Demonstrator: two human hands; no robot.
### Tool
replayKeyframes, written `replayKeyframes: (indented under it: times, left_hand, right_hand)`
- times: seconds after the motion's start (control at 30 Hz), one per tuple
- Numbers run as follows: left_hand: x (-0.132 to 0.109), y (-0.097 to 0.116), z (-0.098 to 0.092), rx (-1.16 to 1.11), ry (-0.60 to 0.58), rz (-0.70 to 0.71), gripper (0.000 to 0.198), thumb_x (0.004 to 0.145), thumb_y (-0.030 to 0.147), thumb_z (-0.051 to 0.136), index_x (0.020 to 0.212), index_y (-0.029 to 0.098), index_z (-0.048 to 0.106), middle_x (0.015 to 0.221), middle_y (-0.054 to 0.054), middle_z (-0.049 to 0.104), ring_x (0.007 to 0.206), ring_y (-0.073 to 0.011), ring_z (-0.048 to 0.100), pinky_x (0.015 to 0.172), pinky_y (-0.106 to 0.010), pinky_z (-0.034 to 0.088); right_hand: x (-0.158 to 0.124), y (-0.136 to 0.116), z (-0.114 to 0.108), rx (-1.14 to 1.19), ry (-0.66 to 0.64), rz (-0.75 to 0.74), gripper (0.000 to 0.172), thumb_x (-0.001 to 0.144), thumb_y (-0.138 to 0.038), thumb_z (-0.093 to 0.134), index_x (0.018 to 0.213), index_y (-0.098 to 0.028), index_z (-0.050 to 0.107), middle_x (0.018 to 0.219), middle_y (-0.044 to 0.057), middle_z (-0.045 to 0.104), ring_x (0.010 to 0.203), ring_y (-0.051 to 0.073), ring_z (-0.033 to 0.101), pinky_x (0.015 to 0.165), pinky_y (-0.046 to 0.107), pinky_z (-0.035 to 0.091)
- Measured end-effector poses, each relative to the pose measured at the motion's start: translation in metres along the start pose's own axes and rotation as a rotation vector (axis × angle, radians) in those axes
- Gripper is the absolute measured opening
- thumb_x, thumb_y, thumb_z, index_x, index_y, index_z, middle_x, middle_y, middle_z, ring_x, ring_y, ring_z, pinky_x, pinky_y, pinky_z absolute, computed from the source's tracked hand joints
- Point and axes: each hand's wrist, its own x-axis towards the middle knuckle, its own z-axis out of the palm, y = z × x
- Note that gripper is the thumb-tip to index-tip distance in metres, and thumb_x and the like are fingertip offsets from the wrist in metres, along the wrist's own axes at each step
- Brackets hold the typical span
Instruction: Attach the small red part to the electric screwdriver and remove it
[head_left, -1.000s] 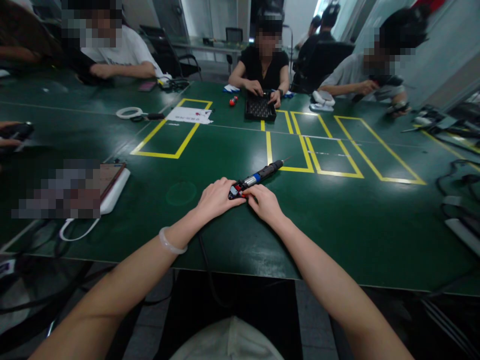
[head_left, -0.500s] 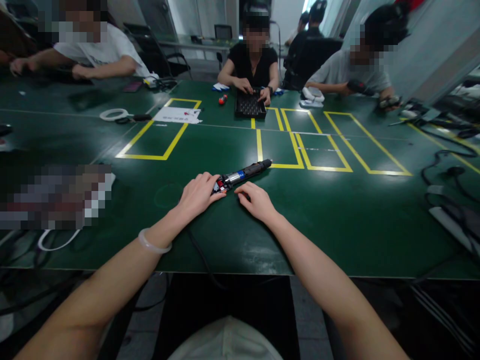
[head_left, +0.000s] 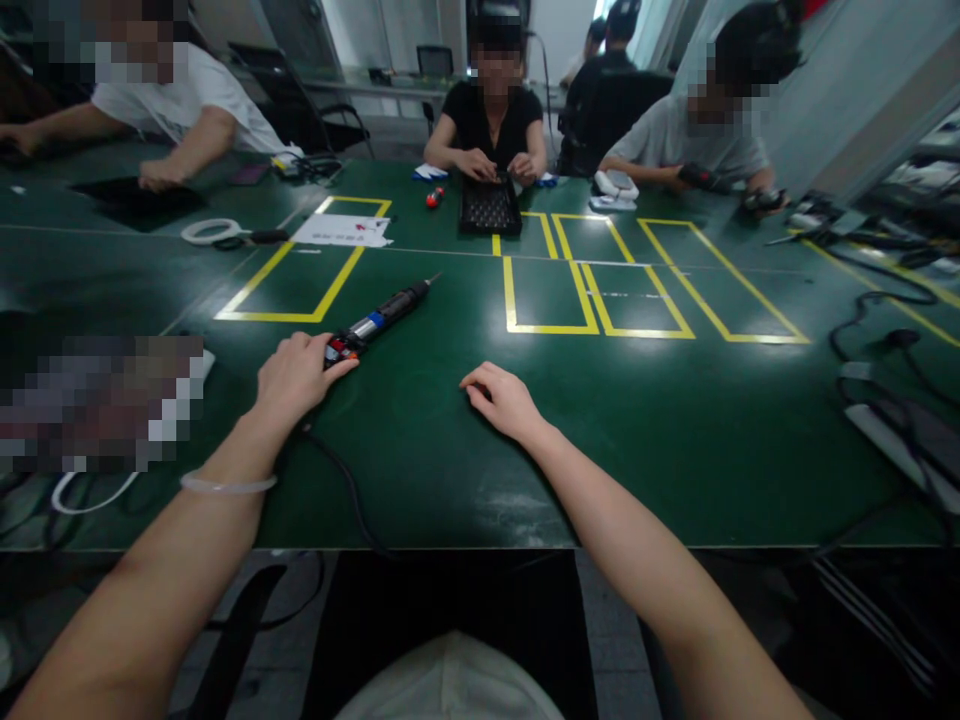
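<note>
A corded electric screwdriver [head_left: 382, 317], black with a blue band and a silver collar, lies on the green table [head_left: 450, 450] with its bit pointing away to the upper right. My left hand [head_left: 296, 375] is closed round its red rear end, and the black cable [head_left: 345, 490] trails from there over the table's front edge. My right hand [head_left: 501, 398] rests palm down on the table to the right, fingers loosely curled and holding nothing, well apart from the tool.
Yellow tape rectangles [head_left: 592, 285] mark the table. Across it a person handles a black tray [head_left: 489, 208]; other people sit at the far left and far right. A white paper [head_left: 343, 231] and a white ring [head_left: 206, 232] lie at the left. Cables and a power strip [head_left: 892, 420] crowd the right edge.
My left hand has dragged the screwdriver leftward across the table. My right hand let go of it and now rests alone on the table.
</note>
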Motion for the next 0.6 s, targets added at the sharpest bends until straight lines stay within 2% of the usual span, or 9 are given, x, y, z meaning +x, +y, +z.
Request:
replayKeyframes:
  times: [0.2,0.33,0.43,0.53,0.6]
  left_hand:
    - [0.008,-0.037,0.004,0.06,0.018,-0.201,0.075,0.093,0.071,0.034,0.133,0.011,0.054,0.12,-0.02,0.055,0.103,-0.034,0.052,0.078,-0.039,0.045]
    - [0.009,-0.053,0.008,0.051,0.015,-0.286,0.08,0.091,0.075,0.031,0.129,0.009,0.056,0.118,-0.02,0.056,0.099,-0.0324,0.05,0.076,-0.037,0.044]
    - [0.006,-0.053,0.008,0.032,0.109,-0.294,0.077,0.092,0.072,0.037,0.131,0.009,0.055,0.122,-0.02,0.054,0.102,-0.0328,0.05,0.078,-0.038,0.044]
    - [0.001,-0.047,0.005,0.03,0.236,-0.228,0.066,0.093,0.061,0.05,0.137,0.011,0.049,0.13,-0.019,0.049,0.11,-0.0333,0.048,0.086,-0.04,0.043]
    - [0.0,-0.042,0.002,0.03,0.254,-0.185,0.059,0.094,0.054,0.054,0.135,0.012,0.048,0.132,-0.017,0.047,0.113,-0.0328,0.046,0.09,-0.04,0.043]
  right_hand:
    - [0.0,0.001,0.001,-0.002,-0.01,0.0,0.016,0.094,-0.017,0.052,0.096,-0.021,0.068,0.095,0.003,0.063,0.083,0.016,0.059,0.075,0.027,0.044]
    - [0.001,0.002,0.001,-0.007,-0.016,0.007,0.016,0.094,-0.018,0.053,0.096,-0.022,0.068,0.093,0.003,0.063,0.083,0.016,0.059,0.075,0.027,0.044]
    - [0.001,0.002,0.001,-0.014,-0.02,0.004,0.016,0.094,-0.018,0.053,0.097,-0.022,0.068,0.092,0.003,0.063,0.082,0.016,0.058,0.075,0.027,0.043]
    - [0.0,0.002,0.001,-0.018,-0.017,-0.002,0.016,0.095,-0.019,0.053,0.098,-0.021,0.068,0.091,0.003,0.062,0.081,0.016,0.058,0.074,0.027,0.043]
    - [0.0,0.002,0.002,-0.014,-0.013,-0.007,0.016,0.094,-0.019,0.053,0.097,-0.021,0.068,0.091,0.003,0.062,0.082,0.016,0.058,0.075,0.027,0.043]
